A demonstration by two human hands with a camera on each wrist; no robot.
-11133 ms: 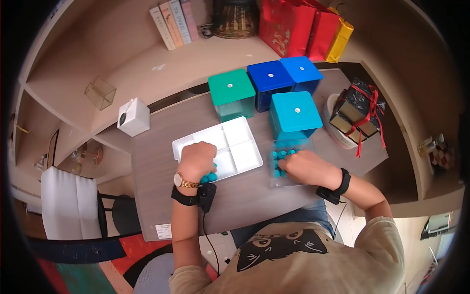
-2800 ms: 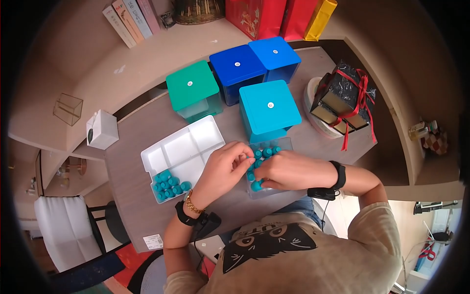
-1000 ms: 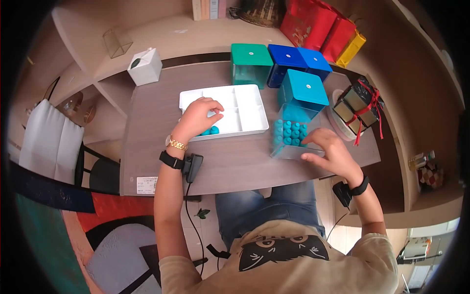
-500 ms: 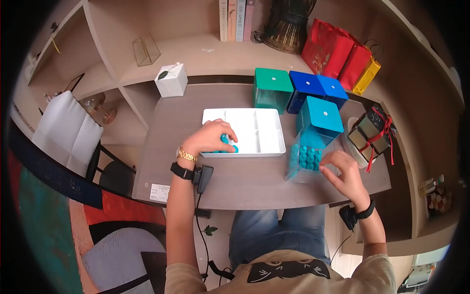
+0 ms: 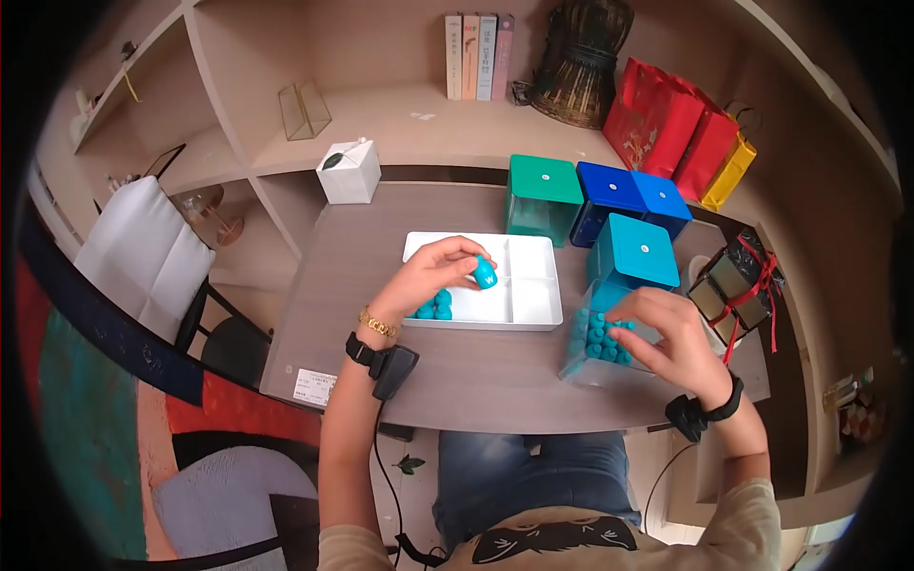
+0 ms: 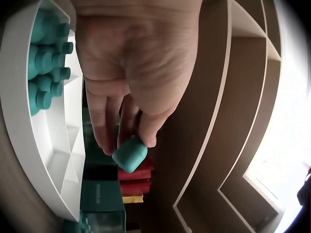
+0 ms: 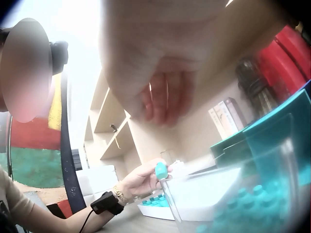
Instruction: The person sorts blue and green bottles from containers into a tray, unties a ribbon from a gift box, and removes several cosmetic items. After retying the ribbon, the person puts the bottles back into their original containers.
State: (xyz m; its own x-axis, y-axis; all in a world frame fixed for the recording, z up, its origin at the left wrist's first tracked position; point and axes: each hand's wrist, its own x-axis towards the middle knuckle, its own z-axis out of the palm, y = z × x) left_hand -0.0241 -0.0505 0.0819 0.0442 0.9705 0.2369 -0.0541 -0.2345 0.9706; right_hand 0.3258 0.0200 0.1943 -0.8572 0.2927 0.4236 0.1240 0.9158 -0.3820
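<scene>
My left hand [image 5: 433,274] pinches a small teal bottle-shaped piece [image 5: 486,273], marked with a white W, between thumb and fingertips. It is held over the white divided tray [image 5: 535,297]. In the left wrist view, that piece [image 6: 130,154] hangs at the fingertips. Several matching teal pieces [image 5: 438,306] stand in the tray's near-left compartment, partly behind the hand. My right hand [image 5: 678,338] hovers at the clear box [image 5: 575,366], fingers loosely bent and holding nothing. Inside that box are several more teal pieces [image 5: 606,344], some covered by the right hand.
Behind the clear box stands a teal-lidded box [image 5: 640,249]. Green [image 5: 543,186] and blue boxes [image 5: 609,187] line the back. At right are ribbon-tied dark boxes [image 5: 738,285]. A white cube [image 5: 348,176] sits at the back left, and red bags [image 5: 657,119] stand on the shelf.
My left hand has risen from the tray's near-left compartment and moved right with one teal piece. My right hand has shifted from the clear box's right side to over its pieces.
</scene>
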